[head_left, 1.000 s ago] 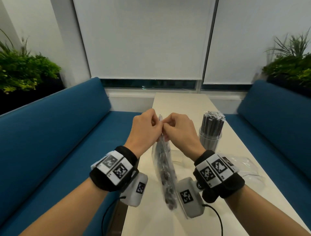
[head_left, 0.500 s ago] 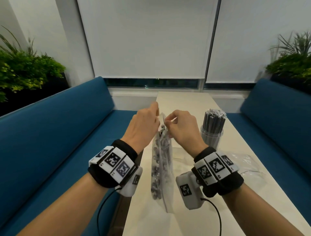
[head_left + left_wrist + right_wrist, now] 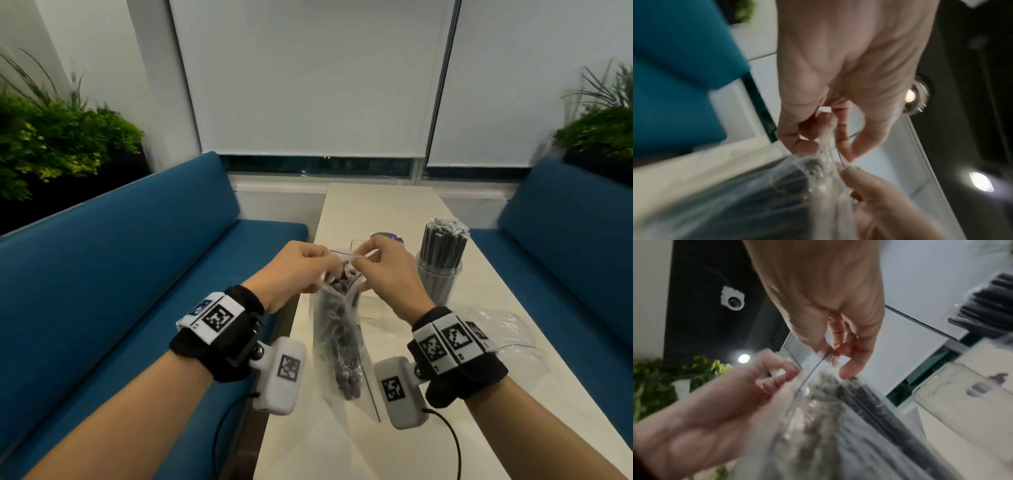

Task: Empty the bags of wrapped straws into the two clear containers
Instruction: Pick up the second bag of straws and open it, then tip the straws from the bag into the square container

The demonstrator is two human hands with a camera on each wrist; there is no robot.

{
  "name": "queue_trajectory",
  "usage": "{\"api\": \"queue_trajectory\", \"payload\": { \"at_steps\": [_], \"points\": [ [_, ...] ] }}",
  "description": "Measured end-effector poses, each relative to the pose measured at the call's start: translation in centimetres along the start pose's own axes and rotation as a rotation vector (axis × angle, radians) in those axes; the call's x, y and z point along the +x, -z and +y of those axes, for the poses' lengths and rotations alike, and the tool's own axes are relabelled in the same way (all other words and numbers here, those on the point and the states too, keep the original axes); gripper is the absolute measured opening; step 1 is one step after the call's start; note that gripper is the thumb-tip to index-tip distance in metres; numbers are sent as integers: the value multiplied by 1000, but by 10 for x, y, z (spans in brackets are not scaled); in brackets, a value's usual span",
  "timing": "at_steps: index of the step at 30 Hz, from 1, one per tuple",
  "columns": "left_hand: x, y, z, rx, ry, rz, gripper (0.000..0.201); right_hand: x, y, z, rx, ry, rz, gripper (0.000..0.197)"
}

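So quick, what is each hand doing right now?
Left hand: pinches one side of the straw bag top.
Right hand: pinches the other side.

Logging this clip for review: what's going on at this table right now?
A person is opening a clear bag of wrapped straws held upright over the table. The left hand and right hand each pinch one side of the bag's mouth, and its top is parted. To the right, one clear container already stands full of straws. An empty bag lies flat beside it. A second clear container stands behind the bag, seemingly unfilled.
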State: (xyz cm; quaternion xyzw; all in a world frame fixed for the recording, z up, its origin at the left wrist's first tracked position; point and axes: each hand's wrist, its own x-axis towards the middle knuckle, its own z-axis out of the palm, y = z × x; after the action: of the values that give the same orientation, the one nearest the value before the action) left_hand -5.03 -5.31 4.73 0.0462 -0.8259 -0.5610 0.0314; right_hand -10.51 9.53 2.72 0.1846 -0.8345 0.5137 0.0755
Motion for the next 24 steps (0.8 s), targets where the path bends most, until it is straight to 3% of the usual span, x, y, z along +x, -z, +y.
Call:
{"api": "queue_trajectory", "payload": {
  "at_steps": [2, 4, 7, 10, 12, 14, 15, 17, 20, 22, 24],
  "points": [
    [-3, 1, -4, 541, -146, 103, 15, 0, 3, -2, -81, 69, -43, 9],
    [-9, 4, -9, 972, -184, 169, 44, 1, 12, -1, -203, 153, -64, 15],
    [-17, 26, -28, 1219, -104, 116, 82, 8, 42, 10, -342, 145, -62, 18],
    [-17, 51, -39, 1068, -32, -55, 80, 8, 61, 20, -408, 40, -81, 19],
    [-15, 52, -38, 742, -27, -146, 89, 1, 55, 20, -388, 37, -132, 23],
    [-16, 44, -32, 349, -25, -223, 107, -9, 43, 19, -318, 1, -300, 31],
    [-15, 41, -31, 269, -51, -222, 112, -14, 37, 20, -306, -24, -382, 35],
    [-12, 39, -36, 377, -143, -123, 107, -18, 33, 29, -360, -60, -414, 37],
    [-13, 43, -52, 772, -188, 56, 93, -19, 38, 42, -410, -78, -322, 33],
    [-17, 41, -56, 822, -93, 47, 93, -22, 39, 44, -321, -115, -306, 28],
    [-21, 39, -56, 717, -83, -50, 100, -27, 38, 45, -57, -250, -314, 23]
  ]
}}
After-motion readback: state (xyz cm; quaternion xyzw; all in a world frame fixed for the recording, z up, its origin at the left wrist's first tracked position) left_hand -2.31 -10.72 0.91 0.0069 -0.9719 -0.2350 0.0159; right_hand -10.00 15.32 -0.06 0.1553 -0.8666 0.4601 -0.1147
